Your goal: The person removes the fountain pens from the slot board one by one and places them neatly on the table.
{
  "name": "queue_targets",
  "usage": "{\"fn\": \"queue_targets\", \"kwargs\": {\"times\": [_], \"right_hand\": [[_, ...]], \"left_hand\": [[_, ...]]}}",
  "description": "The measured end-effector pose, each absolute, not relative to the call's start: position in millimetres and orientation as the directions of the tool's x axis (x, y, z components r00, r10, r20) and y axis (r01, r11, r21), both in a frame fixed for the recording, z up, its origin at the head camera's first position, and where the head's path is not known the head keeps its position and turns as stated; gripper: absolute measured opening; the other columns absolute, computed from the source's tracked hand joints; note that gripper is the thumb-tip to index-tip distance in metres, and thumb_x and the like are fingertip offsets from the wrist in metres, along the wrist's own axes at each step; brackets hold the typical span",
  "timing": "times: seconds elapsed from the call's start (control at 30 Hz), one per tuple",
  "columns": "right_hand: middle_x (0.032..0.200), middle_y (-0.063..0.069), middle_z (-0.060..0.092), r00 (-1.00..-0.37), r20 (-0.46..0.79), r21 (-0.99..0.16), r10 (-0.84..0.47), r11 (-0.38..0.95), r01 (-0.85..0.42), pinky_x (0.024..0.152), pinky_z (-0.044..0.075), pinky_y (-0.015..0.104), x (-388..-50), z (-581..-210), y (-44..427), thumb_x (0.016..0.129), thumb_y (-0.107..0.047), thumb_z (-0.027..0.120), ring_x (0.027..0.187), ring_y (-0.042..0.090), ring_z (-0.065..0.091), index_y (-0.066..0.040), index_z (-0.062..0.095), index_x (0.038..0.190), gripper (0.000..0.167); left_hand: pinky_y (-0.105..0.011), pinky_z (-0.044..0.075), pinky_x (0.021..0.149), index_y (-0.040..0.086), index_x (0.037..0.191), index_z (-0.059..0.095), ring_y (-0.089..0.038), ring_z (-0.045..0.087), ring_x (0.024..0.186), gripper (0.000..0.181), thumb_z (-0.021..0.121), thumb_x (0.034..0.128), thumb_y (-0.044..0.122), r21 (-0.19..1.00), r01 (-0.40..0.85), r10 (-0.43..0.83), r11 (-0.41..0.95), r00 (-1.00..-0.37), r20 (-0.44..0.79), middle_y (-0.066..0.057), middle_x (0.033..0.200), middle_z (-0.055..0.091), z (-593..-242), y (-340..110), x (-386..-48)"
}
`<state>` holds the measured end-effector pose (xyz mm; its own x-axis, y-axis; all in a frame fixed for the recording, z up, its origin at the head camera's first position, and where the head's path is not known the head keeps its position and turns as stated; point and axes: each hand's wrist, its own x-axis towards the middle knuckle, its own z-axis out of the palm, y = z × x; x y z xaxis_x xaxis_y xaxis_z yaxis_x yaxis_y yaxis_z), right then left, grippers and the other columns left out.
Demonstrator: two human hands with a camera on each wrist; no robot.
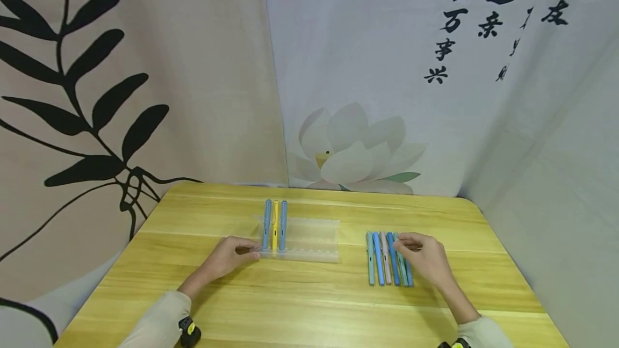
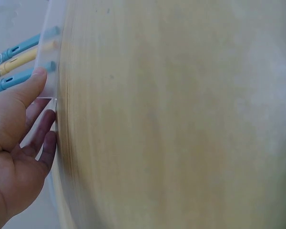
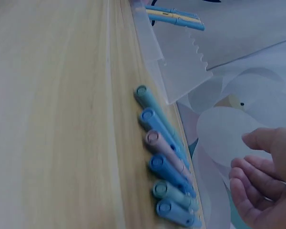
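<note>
Left hand: the left hand (image 1: 229, 258) pinches the near left corner of the clear rack (image 1: 311, 238), thumb on top, right beside the end of the nearest blue pen.
Pens on the rack: from where I stand, a blue pen (image 1: 266, 225), a yellow pen (image 1: 275, 225) and a second blue pen (image 1: 283, 225) sit side by side at its left end, just beyond those fingertips.
Right hand: the right hand (image 1: 427, 258) holds nothing; thumb and loosely bent fingers stand apart, a moderate gap between them.
Loose pens: the row of six pens (image 1: 386, 265), greens, blues and one pink, lies on the wooden table (image 1: 290, 305), right of the rack; the right-hand fingertips hover by its right end, near but not touching.
Backdrop: a pale lotus print (image 1: 358, 149) hangs behind the table.
</note>
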<state>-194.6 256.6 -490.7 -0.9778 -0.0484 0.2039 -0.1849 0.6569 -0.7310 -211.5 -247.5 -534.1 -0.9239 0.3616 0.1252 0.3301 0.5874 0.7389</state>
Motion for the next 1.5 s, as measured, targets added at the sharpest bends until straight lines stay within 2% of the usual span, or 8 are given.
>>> {"fn": "queue_targets", "kwargs": {"times": [0.33,0.67,1.0,1.5], "right_hand": [[0.102,0.001,0.077,-0.957,0.267,-0.769,-0.112,0.574,-0.282,0.079,0.059,0.023,-205.2,-488.8,222.8,0.095,-0.029,0.076,0.090,0.016,0.073,-0.009,0.076,0.117,0.029],[0.101,0.000,0.078,-0.931,0.320,-0.777,-0.176,0.513,-0.364,0.080,0.060,0.026,-215.6,-486.2,185.3,0.094,-0.026,0.077,0.090,0.014,0.073,-0.010,0.076,0.116,0.028],[0.099,-0.003,0.078,-0.925,0.316,-0.801,-0.209,0.465,-0.378,0.078,0.060,0.027,-220.4,-487.1,146.4,0.093,-0.027,0.078,0.087,0.012,0.072,-0.012,0.078,0.115,0.027],[0.102,-0.001,0.078,-0.922,0.261,-0.858,-0.285,0.370,-0.357,0.079,0.059,0.024,-223.5,-494.2,92.4,0.094,-0.024,0.076,0.089,0.013,0.072,-0.014,0.077,0.114,0.022]], "left_hand": [[-0.047,0.058,0.093,0.009,0.119,0.077,-0.028,0.070,0.110,0.030,0.075,0.0947,0.027,0.747,0.309,0.356,0.588,-0.929,0.103,-0.008,0.118,0.075,-533.8,-247.4,-210.6],[-0.048,0.057,0.094,0.009,0.119,0.076,-0.030,0.069,0.112,0.030,0.075,0.0950,0.028,0.745,0.306,0.351,0.593,-0.931,0.103,-0.008,0.119,0.075,-534.1,-248.0,-211.1],[-0.049,0.057,0.094,0.009,0.119,0.076,-0.031,0.069,0.113,0.031,0.074,0.0952,0.028,0.738,0.322,0.360,0.593,-0.926,0.115,-0.008,0.119,0.075,-533.3,-247.5,-210.6],[-0.047,0.058,0.094,0.010,0.120,0.076,-0.027,0.069,0.112,0.031,0.074,0.0954,0.030,0.740,0.311,0.357,0.596,-0.928,0.104,-0.007,0.119,0.075,-533.1,-247.2,-210.4]]}}
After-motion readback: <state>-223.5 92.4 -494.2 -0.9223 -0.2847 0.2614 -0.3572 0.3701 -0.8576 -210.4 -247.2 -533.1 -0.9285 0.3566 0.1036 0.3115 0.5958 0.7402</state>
